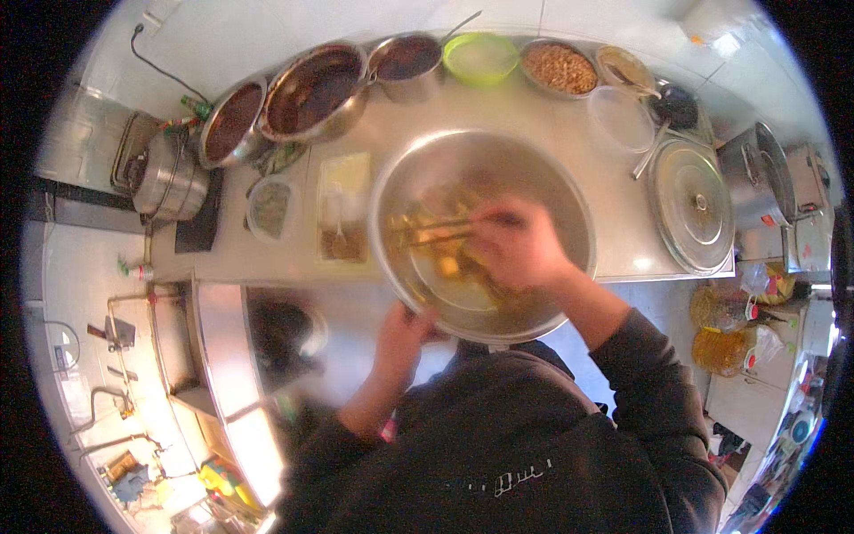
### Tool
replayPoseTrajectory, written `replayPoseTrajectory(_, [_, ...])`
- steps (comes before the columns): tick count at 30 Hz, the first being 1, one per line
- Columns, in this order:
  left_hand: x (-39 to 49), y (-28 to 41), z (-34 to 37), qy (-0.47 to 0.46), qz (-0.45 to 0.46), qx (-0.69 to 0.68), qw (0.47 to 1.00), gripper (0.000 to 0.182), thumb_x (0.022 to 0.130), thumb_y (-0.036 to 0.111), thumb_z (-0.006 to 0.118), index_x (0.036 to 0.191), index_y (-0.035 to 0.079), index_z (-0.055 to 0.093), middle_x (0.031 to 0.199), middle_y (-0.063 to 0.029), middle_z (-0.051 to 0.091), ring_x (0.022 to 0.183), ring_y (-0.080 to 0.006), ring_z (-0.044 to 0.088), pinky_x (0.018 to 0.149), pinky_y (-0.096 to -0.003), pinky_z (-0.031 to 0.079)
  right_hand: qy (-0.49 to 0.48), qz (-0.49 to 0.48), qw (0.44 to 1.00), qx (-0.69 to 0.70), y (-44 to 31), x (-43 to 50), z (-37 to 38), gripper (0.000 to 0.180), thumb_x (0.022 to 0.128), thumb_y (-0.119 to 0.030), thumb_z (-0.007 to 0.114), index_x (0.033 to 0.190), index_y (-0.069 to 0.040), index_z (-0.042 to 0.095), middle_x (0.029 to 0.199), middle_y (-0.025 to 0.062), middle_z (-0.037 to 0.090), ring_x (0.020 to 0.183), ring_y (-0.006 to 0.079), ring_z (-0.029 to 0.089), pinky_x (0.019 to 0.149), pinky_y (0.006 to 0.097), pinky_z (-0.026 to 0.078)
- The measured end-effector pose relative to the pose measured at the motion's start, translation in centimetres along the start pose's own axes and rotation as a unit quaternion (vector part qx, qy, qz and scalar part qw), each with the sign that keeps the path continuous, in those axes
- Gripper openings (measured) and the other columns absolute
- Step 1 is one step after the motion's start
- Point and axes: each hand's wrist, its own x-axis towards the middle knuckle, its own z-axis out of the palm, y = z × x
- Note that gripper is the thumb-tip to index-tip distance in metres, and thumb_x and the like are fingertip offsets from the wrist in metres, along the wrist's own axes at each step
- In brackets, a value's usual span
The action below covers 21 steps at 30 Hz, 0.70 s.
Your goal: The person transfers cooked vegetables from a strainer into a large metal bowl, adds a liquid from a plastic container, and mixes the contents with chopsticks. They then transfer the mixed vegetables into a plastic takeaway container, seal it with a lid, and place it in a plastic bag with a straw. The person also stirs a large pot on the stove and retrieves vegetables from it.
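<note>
A large stainless steel bowl lies before me at the counter's front edge. My left hand grips its near left rim, with the fingers partly hidden. My right hand is over the bowl, closed on chopsticks that point left into yellowish food pieces. The hand and the food are blurred by motion. Left of the bowl sits a rectangular container holding a brown seasoning and a light-coloured spoon.
Along the back stand steel pots of dark sauce, a green bowl, and a bowl of chopped nuts or similar bits. A glass lid rests at right, near a steel pot. Oil bottles stand lower right.
</note>
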Motion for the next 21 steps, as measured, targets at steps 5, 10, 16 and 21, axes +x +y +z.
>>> replayPoseTrajectory(5, [0.1,1.4,-1.5,0.009,0.051,0.000,0.999,0.030,0.088,0.016,0.058,0.111,-0.002,0.054,0.101,-0.0144,0.063,0.083,-0.0230,0.064,0.069,-0.0354,0.055,0.073,0.005,0.992,-0.098,-0.4,0.6,-7.3,0.027,0.063,-0.003,0.066,0.089,-0.008,0.068,0.093,0.0088,0.063,0.084,0.0256,0.065,0.074,0.0359,0.055])
replayPoseTrajectory(10, [1.6,2.4,-2.1,0.169,0.103,0.166,0.966,0.035,0.082,0.024,0.063,0.102,-0.003,0.060,0.091,-0.0125,0.064,0.077,-0.0227,0.062,0.068,-0.0354,0.050,0.185,0.064,0.950,-0.243,8.2,-3.0,-21.4,0.030,0.064,0.007,0.053,0.089,-0.005,0.066,0.092,0.0086,0.062,0.071,0.0201,0.066,0.066,0.0295,0.055])
replayPoseTrajectory(16, [2.6,4.8,4.1,0.226,0.157,0.098,0.956,0.029,0.072,0.017,0.062,0.094,-0.001,0.062,0.080,-0.0068,0.061,0.074,-0.0187,0.057,0.064,-0.0322,0.045,0.071,0.284,0.935,-0.201,16.9,-4.6,-26.3,0.026,0.064,-0.005,0.059,0.089,-0.008,0.065,0.092,0.0074,0.063,0.083,0.0271,0.064,0.075,0.0321,0.052])
replayPoseTrajectory(21, [-0.8,7.4,9.4,0.270,0.181,0.120,0.938,0.029,0.071,0.019,0.061,0.093,0.000,0.062,0.084,-0.0084,0.061,0.076,-0.0192,0.057,0.065,-0.0332,0.045,-0.053,0.267,0.952,-0.140,18.0,-7.7,-29.4,0.022,0.064,-0.005,0.059,0.086,-0.007,0.063,0.090,0.0078,0.063,0.080,0.0294,0.063,0.074,0.0345,0.052])
